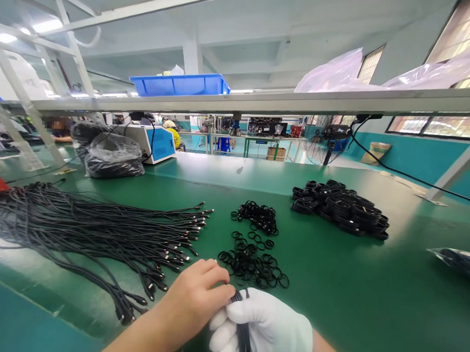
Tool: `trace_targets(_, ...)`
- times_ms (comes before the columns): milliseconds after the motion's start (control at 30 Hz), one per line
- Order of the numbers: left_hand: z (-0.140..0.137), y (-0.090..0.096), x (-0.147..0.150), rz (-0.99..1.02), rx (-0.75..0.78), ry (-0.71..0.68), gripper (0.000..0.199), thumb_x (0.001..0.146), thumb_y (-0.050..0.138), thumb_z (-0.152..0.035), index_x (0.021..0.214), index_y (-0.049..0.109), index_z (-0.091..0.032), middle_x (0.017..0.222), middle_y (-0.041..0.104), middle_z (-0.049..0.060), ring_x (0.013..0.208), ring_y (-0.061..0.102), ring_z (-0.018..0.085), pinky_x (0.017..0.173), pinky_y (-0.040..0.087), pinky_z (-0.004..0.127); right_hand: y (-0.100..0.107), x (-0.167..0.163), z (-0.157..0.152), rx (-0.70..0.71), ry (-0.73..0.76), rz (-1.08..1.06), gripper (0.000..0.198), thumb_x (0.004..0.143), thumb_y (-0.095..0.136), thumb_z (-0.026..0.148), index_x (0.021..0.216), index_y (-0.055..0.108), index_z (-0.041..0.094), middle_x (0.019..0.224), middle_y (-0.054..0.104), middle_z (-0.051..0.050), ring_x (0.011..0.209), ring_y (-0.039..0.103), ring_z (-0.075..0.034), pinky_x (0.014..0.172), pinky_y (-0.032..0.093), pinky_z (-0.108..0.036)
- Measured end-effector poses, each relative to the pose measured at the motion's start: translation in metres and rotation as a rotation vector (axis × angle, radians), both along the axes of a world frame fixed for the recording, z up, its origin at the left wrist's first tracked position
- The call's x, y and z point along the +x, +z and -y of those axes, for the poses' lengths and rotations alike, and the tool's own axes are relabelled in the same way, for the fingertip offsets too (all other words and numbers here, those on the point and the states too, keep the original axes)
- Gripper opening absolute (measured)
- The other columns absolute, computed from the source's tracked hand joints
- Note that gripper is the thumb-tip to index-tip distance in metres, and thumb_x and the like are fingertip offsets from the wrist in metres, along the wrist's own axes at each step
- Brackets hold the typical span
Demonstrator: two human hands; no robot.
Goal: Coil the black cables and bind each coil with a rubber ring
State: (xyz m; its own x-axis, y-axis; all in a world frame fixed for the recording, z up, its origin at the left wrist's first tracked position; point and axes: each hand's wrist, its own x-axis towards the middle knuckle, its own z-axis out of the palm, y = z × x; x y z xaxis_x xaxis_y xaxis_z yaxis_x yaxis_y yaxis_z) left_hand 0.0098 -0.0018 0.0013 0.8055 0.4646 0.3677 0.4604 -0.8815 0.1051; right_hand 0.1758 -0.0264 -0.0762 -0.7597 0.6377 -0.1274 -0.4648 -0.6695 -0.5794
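My right hand, in a white glove, is wrapped round a folded black cable at the bottom of the view. My bare left hand has its thumb and fingers closed at the upper end of that cable; the fingertips are partly hidden, so any small ring in them cannot be seen. Just beyond my hands lies a loose pile of small black rubber rings, with a denser pile of similar rings behind it. To the left, many straight black cables spread out, their plugs pointing right.
Coiled black cables are heaped at the right on the green table. A plastic bag and a blue-and-white machine stand at the back left. Overhead, a shelf carries a blue tray. A clear packet lies far right.
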Motion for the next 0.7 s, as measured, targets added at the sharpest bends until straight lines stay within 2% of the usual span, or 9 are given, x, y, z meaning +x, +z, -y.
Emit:
trace_targets(67,-0.005,0.004,0.001,-0.037,-0.210,0.027,0.023,0.088,0.045,-0.019,0.076,0.064,-0.019,0.077,0.060,0.002,0.071,0.050,0.014,0.064,0.039,0.025,0.000,0.002,0.002,0.019,0.031,-0.005,0.041,0.069,0.067,0.035,0.091,0.064,0.001,0.077,0.069,-0.014,0.070,0.066,-0.023,0.071,0.045,-0.040)
trace_targets(133,-0.009,0.006,0.001,0.038,-0.565,0.093,0.012,0.082,0.054,-0.020,0.073,0.061,-0.018,0.069,0.055,-0.002,0.064,0.047,0.011,0.059,0.036,0.022,0.003,0.004,0.003,0.036,0.094,-0.027,0.041,0.070,0.067,0.034,0.095,0.064,0.002,0.079,0.070,-0.014,0.075,0.067,-0.024,0.075,0.046,-0.041)
trace_targets(200,-0.010,0.002,0.002,0.206,-1.008,0.129,0.004,0.075,0.059,-0.020,0.076,0.056,-0.018,0.063,0.048,-0.006,0.055,0.042,0.007,0.051,0.032,0.018,0.007,0.006,0.005,0.071,0.135,-0.055,0.041,0.069,0.067,0.034,0.095,0.065,0.002,0.079,0.070,-0.013,0.076,0.066,-0.023,0.076,0.046,-0.041)
trace_targets(267,-0.007,-0.009,0.005,0.409,-1.402,0.080,0.014,0.072,0.061,-0.020,0.082,0.052,-0.018,0.063,0.044,-0.008,0.047,0.033,0.005,0.043,0.025,0.017,0.009,0.006,0.007,0.114,0.139,-0.069,0.042,0.067,0.067,0.035,0.092,0.066,0.001,0.075,0.070,-0.014,0.073,0.066,-0.023,0.074,0.047,-0.039)
trace_targets(333,-0.001,-0.024,0.011,0.616,-1.630,-0.009,0.021,0.071,0.064,-0.025,0.084,0.049,-0.018,0.066,0.042,-0.008,0.045,0.026,0.003,0.040,0.018,0.017,0.008,0.005,0.008,0.125,0.080,-0.085,0.043,0.063,0.069,0.036,0.085,0.067,-0.001,0.065,0.068,-0.013,0.063,0.065,-0.021,0.066,0.049,-0.035)
trace_targets(400,0.005,-0.038,0.018,0.810,-1.663,-0.067,0.029,0.069,0.069,-0.032,0.083,0.048,-0.018,0.066,0.041,-0.008,0.046,0.023,0.003,0.039,0.015,0.017,0.004,0.003,0.009,0.106,0.012,-0.105,0.042,0.057,0.072,0.036,0.075,0.069,-0.002,0.056,0.065,-0.011,0.051,0.061,-0.017,0.054,0.048,-0.028)
trace_targets(500,0.008,-0.046,0.028,0.953,-1.537,-0.051,0.032,0.069,0.069,-0.039,0.080,0.048,-0.018,0.059,0.038,-0.009,0.044,0.022,0.003,0.039,0.013,0.018,0.001,0.004,0.006,0.107,-0.076,-0.081,0.037,0.055,0.074,0.036,0.065,0.068,0.001,0.049,0.062,-0.010,0.045,0.058,-0.014,0.044,0.043,-0.022)
trace_targets(600,0.010,-0.037,0.032,0.909,-1.420,0.029,0.023,0.079,0.060,-0.037,0.084,0.049,-0.017,0.054,0.035,-0.010,0.044,0.024,0.004,0.041,0.016,0.018,0.008,0.011,0.001,0.189,-0.092,-0.010,0.036,0.060,0.071,0.038,0.067,0.069,0.003,0.051,0.062,-0.010,0.047,0.059,-0.016,0.045,0.044,-0.023)
trace_targets(700,0.015,-0.022,0.032,0.769,-1.318,0.088,0.017,0.078,0.058,-0.026,0.089,0.049,-0.016,0.061,0.041,-0.008,0.054,0.033,0.006,0.049,0.026,0.018,0.022,0.019,-0.001,0.268,-0.048,0.042,0.038,0.061,0.070,0.040,0.070,0.070,0.003,0.052,0.062,-0.008,0.046,0.058,-0.016,0.046,0.045,-0.025)
